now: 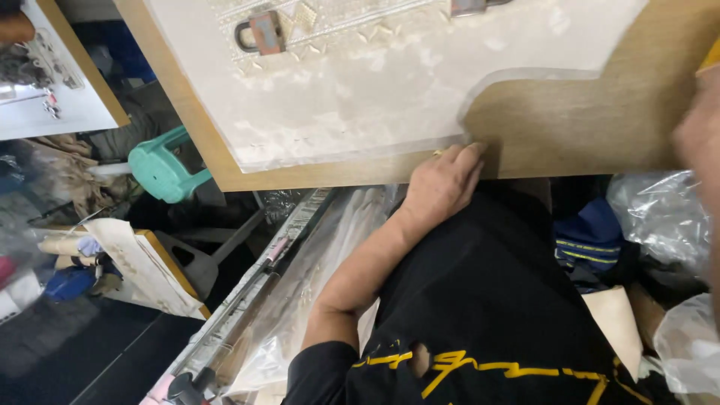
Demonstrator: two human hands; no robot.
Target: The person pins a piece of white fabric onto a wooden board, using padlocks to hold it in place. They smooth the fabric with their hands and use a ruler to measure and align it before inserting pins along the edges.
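Note:
My left hand (442, 184) rests at the near edge of a wooden table (570, 120), knuckles up and fingers close together. Its fingertips touch the lower corner of a clear plastic sheet (480, 86) that lies over a cream patterned fabric (360, 82). Whether the fingers pinch the sheet is not visible. A blurred skin-coloured shape at the right border is my right hand or arm (697, 135), close to the camera above the table's right end. I wear a black shirt with yellow marks.
A rusty metal weight with a handle (259, 34) sits on the fabric at the far side. Below the table lie plastic-wrapped fabric rolls (300, 277), a teal stool (161, 169), clear bags (660, 210) and blue cloth (592, 232). Another worktable (60, 82) stands at the left.

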